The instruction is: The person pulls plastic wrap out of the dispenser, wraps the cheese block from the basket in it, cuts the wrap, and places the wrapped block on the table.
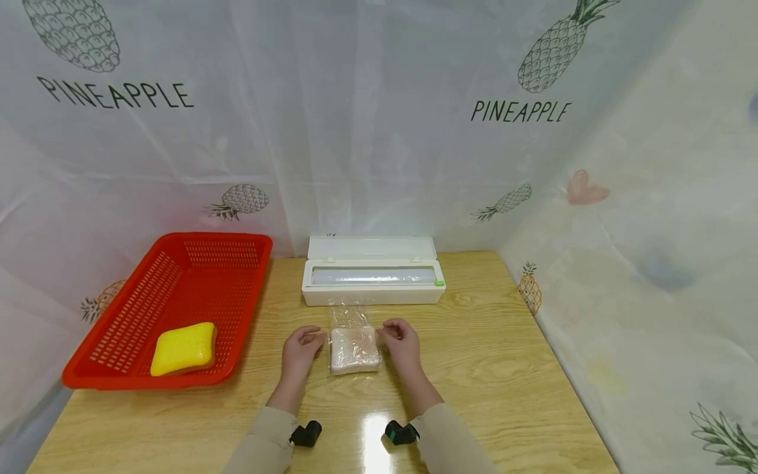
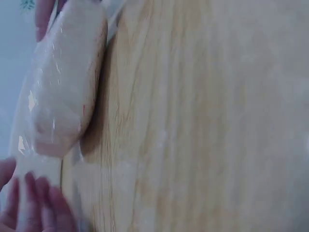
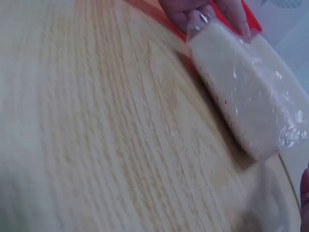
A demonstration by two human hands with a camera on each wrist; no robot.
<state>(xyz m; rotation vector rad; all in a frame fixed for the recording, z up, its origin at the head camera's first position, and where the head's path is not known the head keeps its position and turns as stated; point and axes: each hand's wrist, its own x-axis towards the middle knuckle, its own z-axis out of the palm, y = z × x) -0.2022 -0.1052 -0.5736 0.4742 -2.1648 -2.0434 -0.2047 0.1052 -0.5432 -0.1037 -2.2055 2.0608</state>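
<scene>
head view: the wrapped bread slice [image 1: 354, 351] sits on the tabletop [image 1: 503, 368] between the hands, the left hand [image 1: 302, 354] just off its 9 o'clock edge, the right hand [image 1: 404, 343] near its 2 o'clock corner. both have loosely bent fingers; whether either pinches film, i cannot tell. clear film [image 1: 351, 316] trails toward 12 o'clock, up to the white dispenser [image 1: 373, 296]; an uneven tug on that tail could probably skew the wrap or drag the slice sideways.

left wrist view: the film lies wrinkled over the bread, so loose folds might spring open. the blurred fingers at 7 o'clock reveal no clear grip.

right wrist view: film bunches at the bread's 11 o'clock end, by the left fingers; a hard pull on so thin a corner could tear it.
</scene>
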